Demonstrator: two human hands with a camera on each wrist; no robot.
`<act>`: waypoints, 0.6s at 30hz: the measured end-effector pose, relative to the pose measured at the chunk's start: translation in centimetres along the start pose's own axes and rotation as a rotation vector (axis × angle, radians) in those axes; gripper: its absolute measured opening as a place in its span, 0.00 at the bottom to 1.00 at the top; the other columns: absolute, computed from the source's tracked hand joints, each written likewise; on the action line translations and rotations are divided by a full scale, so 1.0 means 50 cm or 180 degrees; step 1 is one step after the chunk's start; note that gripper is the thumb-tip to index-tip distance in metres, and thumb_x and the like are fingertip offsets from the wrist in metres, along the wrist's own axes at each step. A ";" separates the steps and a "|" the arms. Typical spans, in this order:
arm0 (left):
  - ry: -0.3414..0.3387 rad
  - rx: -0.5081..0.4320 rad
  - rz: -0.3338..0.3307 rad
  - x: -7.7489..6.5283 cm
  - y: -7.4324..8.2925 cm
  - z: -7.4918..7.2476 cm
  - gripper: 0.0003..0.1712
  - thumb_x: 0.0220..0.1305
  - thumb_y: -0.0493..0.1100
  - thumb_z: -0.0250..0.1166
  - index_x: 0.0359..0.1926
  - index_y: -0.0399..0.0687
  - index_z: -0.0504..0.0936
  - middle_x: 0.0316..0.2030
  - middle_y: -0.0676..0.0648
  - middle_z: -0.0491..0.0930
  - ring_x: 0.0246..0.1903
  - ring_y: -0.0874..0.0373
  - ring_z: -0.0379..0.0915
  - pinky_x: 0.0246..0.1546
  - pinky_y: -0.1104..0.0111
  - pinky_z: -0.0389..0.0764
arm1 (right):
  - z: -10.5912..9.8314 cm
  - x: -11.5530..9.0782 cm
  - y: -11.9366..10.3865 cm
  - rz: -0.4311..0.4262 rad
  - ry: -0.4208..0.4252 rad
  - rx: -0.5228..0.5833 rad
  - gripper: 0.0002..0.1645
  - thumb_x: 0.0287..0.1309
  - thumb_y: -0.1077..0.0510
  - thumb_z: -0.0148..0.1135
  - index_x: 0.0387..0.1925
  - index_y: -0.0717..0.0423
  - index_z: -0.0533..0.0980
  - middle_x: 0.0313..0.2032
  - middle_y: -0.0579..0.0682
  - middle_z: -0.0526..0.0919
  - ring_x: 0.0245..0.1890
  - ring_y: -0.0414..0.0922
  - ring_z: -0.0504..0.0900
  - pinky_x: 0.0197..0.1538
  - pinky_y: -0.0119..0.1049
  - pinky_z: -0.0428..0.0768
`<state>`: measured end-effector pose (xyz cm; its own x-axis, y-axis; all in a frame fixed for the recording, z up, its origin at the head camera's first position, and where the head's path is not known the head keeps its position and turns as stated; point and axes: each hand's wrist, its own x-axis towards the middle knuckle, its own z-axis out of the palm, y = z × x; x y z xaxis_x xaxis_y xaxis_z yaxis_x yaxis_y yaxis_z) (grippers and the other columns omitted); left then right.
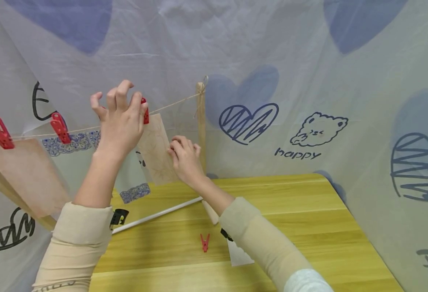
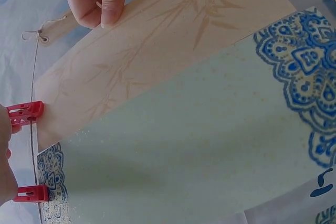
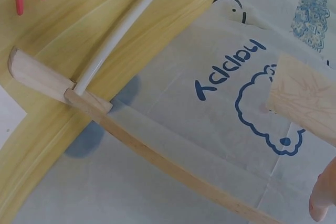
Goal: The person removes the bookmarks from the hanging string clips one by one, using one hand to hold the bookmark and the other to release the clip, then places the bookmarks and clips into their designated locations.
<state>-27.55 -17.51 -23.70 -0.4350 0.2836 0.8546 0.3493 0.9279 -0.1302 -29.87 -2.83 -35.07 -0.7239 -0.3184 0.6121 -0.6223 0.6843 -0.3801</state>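
Observation:
My left hand is raised at the string, thumb and index finger pinching a red clothespin and the other fingers spread above. This clothespin clips the top of a beige sheet of paper with a faint bamboo print. My right hand pinches the sheet's right edge; in the left wrist view its thumb lies over that edge. Beside it hangs a pale green sheet with blue patterned borders, under another red clothespin. In the head view my left forearm hides part of the green sheet.
The string runs to a wooden post. Farther left hang more sheets, including a beige one, with red clothespins. On the yellow table lie a loose red clothespin, a white rod and a pale paper.

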 end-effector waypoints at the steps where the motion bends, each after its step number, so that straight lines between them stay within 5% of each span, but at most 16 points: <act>1: 0.0009 -0.0006 0.0005 0.000 0.000 0.001 0.17 0.72 0.44 0.40 0.41 0.34 0.69 0.55 0.40 0.54 0.49 0.42 0.51 0.52 0.45 0.41 | 0.000 0.000 0.000 0.0002 -0.0001 -0.0002 0.11 0.65 0.52 0.47 0.37 0.52 0.74 0.52 0.48 0.71 0.54 0.46 0.68 0.55 0.48 0.59; 18: 0.0319 -0.0069 0.0085 0.001 -0.001 0.008 0.14 0.71 0.43 0.44 0.41 0.36 0.70 0.53 0.41 0.56 0.48 0.42 0.52 0.51 0.44 0.41 | -0.006 -0.001 -0.003 0.0035 0.0060 0.0096 0.10 0.64 0.53 0.48 0.36 0.53 0.74 0.52 0.49 0.72 0.53 0.46 0.69 0.55 0.47 0.58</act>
<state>-27.91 -17.43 -23.86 -0.3403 0.2816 0.8972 0.3781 0.9146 -0.1436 -29.67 -2.73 -34.83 -0.7253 -0.2983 0.6205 -0.6232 0.6675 -0.4075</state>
